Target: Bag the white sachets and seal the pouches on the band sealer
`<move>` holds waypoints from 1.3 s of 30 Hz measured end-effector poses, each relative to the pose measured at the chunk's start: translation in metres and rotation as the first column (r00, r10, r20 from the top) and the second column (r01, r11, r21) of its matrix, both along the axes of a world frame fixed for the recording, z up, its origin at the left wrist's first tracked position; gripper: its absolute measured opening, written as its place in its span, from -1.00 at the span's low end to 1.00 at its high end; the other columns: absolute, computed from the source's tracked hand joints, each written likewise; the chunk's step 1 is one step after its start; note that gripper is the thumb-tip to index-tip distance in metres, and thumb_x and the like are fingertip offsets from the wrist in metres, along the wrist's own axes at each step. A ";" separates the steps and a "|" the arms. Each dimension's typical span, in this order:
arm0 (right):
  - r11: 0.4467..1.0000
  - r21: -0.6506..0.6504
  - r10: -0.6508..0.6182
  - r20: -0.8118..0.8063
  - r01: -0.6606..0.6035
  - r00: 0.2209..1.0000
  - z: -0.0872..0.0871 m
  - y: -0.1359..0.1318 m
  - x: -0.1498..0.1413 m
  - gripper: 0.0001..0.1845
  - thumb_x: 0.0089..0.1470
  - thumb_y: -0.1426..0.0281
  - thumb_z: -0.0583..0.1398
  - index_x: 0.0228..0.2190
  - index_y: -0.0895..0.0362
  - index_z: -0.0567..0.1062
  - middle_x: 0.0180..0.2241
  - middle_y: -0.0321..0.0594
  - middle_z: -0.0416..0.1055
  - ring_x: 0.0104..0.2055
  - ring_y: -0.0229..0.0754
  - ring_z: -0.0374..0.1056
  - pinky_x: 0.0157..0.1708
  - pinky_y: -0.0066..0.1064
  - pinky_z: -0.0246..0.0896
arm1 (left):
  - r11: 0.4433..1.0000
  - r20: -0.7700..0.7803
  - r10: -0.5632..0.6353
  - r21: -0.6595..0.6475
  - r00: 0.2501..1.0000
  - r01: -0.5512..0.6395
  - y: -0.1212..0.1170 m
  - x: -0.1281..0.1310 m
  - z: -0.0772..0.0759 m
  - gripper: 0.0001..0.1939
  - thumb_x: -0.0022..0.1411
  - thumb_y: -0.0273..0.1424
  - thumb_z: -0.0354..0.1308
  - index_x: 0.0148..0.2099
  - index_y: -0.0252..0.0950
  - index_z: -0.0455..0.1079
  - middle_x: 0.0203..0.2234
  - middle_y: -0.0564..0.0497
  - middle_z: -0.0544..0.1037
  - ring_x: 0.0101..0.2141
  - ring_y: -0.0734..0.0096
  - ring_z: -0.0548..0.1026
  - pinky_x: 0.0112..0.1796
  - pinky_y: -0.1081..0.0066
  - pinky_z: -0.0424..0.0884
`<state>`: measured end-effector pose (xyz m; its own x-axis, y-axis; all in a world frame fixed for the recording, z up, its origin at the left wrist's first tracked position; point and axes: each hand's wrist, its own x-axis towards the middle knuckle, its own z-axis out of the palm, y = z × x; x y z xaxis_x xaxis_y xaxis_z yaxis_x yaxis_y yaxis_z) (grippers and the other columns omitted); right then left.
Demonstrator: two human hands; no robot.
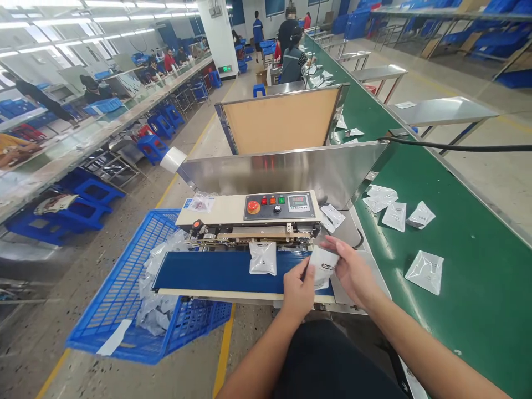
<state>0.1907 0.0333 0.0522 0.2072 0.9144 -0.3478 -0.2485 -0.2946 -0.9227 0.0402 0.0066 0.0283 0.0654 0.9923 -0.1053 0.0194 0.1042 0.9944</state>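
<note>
White pouch (324, 262), held between both hands (299, 289) (352, 270); over blue belt (208, 271)

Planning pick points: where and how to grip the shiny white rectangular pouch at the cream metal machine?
Probably pinch the white pouch by its lower edge, coming from the person's side. Its top edge meets the cream machine; the lower edge lies exposed on the flat blue belt.

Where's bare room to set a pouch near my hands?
Blue belt, left of the pouch at the machine; green conveyor, largely bare nearer you than its closest pouch. Crowded: belt's right end, where your left hand and right hand hold a packet.
</note>
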 end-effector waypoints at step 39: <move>0.886 -0.175 -0.290 0.512 0.429 0.808 -0.118 -0.144 0.035 -0.36 0.20 -0.24 0.21 -0.38 0.10 0.63 -0.52 -0.23 0.53 -0.48 -0.12 0.42 -0.40 -0.33 0.39 | 0.838 -0.192 0.544 0.166 0.817 -0.519 0.042 -0.116 -0.046 -0.50 0.34 -0.13 0.26 0.16 -0.37 0.60 -0.12 -0.15 0.69 -0.21 0.18 0.67 -0.08 0.20 0.62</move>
